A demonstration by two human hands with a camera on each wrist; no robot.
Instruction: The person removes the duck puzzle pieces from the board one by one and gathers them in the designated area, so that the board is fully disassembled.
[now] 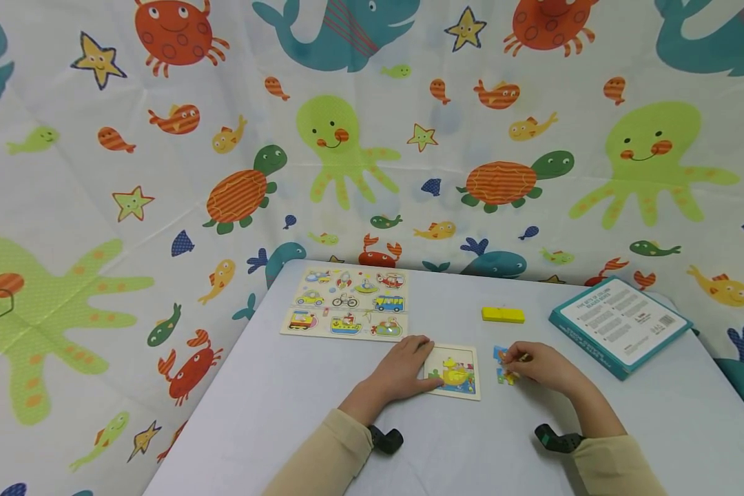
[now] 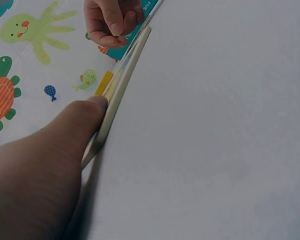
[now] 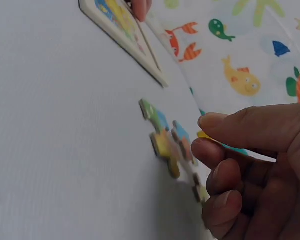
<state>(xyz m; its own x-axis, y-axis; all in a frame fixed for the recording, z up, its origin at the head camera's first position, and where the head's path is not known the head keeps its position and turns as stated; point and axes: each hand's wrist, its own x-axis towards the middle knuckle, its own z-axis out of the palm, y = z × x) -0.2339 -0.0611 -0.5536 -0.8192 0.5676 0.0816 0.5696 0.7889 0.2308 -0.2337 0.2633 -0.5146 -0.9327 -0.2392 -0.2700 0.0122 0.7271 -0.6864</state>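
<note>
My left hand (image 1: 403, 368) holds the left side of a small wooden puzzle board (image 1: 477, 382) with a yellow duck picture in it. Its thumb lies over the board's near left part, and its other fingers are by the far left corner. In the left wrist view the thumb (image 2: 85, 117) presses on the board's edge. My right hand (image 1: 542, 365) is over a few loose puzzle pieces (image 1: 499, 353), to the right of the board. In the right wrist view its fingers are loosely bent beside the pieces (image 3: 162, 145); between thumb and index finger is a gap with no piece visible.
A larger wooden vehicle puzzle (image 1: 347, 303) lies at the back left. Behind the loose pieces sits a yellow block (image 1: 503, 315). At the right is a teal and white box (image 1: 620, 324). A patterned sea-animal curtain (image 1: 372, 138) hangs behind the white table (image 1: 235, 434).
</note>
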